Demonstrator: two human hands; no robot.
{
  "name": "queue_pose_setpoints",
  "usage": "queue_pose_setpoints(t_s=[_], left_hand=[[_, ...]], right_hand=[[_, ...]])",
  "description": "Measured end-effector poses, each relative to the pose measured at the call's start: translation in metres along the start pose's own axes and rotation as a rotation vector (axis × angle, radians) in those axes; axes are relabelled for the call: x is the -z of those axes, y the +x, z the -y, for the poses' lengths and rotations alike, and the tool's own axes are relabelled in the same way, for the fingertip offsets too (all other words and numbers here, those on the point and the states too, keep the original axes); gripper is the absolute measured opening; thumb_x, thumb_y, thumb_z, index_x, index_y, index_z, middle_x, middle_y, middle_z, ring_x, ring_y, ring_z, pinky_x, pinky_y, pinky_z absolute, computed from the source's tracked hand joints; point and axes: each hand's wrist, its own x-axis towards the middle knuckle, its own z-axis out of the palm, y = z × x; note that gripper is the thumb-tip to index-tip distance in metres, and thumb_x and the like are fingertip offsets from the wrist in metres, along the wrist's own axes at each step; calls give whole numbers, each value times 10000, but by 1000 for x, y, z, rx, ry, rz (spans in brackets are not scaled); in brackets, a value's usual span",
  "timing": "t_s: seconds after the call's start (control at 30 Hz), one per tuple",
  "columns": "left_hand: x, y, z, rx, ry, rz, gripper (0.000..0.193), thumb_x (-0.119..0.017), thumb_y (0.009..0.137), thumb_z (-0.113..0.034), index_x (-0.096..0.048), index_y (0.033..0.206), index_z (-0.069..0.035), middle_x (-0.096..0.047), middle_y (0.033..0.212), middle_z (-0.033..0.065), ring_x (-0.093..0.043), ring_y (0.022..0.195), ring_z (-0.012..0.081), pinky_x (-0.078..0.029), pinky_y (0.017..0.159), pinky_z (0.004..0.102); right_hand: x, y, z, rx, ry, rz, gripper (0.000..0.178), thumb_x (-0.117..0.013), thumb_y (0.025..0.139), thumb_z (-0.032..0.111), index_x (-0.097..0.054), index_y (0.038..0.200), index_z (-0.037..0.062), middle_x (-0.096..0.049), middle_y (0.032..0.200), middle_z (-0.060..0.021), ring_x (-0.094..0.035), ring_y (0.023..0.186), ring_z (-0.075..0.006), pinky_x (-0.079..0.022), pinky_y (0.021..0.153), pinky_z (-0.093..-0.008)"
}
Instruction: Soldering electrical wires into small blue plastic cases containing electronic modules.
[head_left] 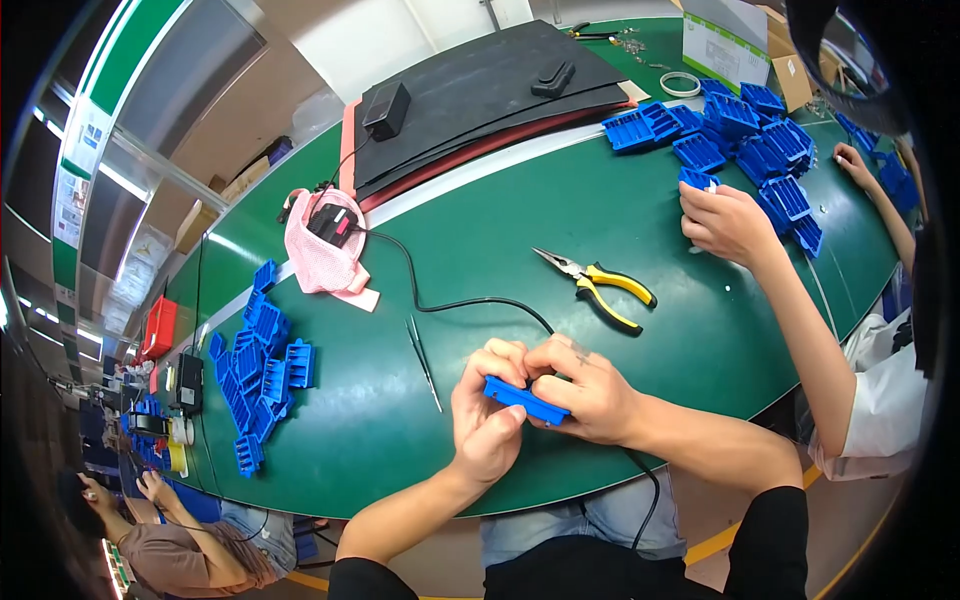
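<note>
A blue slotted plastic tray [526,400] is held between my two hands, just above the near edge of the green table [400,450]. My left hand [487,412] grips its left end, thumb along the near side. Around its right end the fingers of my right hand [585,390] are closed. The inside of the tray is mostly hidden by my fingers. Yellow-and-black needle-nose pliers [600,290] lie beyond my hands, jaws parted. Metal tweezers [424,364] rest to the left of my left hand. A black cable [470,302] runs across the table toward my hands.
Blue trays [262,365] are heaped at left; more blue trays [735,130] pile up at far right. A pink cloth [325,255] lies near black mats [490,100]. At right, a co-worker's hand [735,222] holds a blue piece. Another person [190,550] sits at left.
</note>
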Motion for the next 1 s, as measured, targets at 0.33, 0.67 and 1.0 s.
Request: queue_pose_setpoints(t_s=[0.33,0.67,1.0], left_hand=[[10,4,-1,175,102,-132,225,-657,893,-34,-510,1064,-33,-545,1040,41,-532,979,120,-439,885,276],[11,0,-5,106,330,-104,169,-673,903,-78,-542,971,5,-588,951,50,-595,849,125,-502,779,275],[10,2,-8,-79,691,-19,160,-726,822,-40,-608,912,19,-653,826,97,-630,721,163,-498,664,283]], right_hand=[[7,7,-8,-406,262,-16,275,-717,787,34,-552,1004,-4,-572,1000,-96,-602,851,-176,-494,692,-300],[8,7,-5,-716,876,-42,179,-500,983,173,-538,1082,29,-561,917,-13,-542,814,-73,-491,632,-230],[7,3,-9,-668,809,-31,185,-495,991,193,-554,1046,26,-558,884,-9,-532,768,-63,-470,618,-225]])
